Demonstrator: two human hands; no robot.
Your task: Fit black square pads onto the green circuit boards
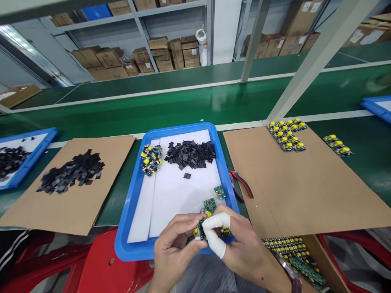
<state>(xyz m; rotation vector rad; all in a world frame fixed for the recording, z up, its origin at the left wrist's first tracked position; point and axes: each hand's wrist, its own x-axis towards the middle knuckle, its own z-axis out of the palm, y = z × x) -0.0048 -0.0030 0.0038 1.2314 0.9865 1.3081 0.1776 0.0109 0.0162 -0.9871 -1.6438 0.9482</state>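
Observation:
Over the front edge of the blue tray (126, 228), my left hand (174, 243) pinches a small green circuit board (200, 230) with a yellow part on it. My right hand (244, 240), with white covers on thumb and forefinger, closes on the same board from the other side; the fingers partly hide it. Just beyond my fingertips lie two more circuit boards, one green board (219, 192) near the tray's right rim. Farther back in the tray are a heap of black square pieces (191, 154), one piece (187, 176) apart, and a cluster of yellow-topped boards (151, 159).
Red-handled pliers (241, 183) lie beside the tray on the right. Cardboard (308, 183) there carries rows of yellow-topped boards (287, 134). Another cardboard sheet (100, 179) on the left holds black pieces (73, 171). A box of boards (293, 254) stands below right, near red stools (106, 264).

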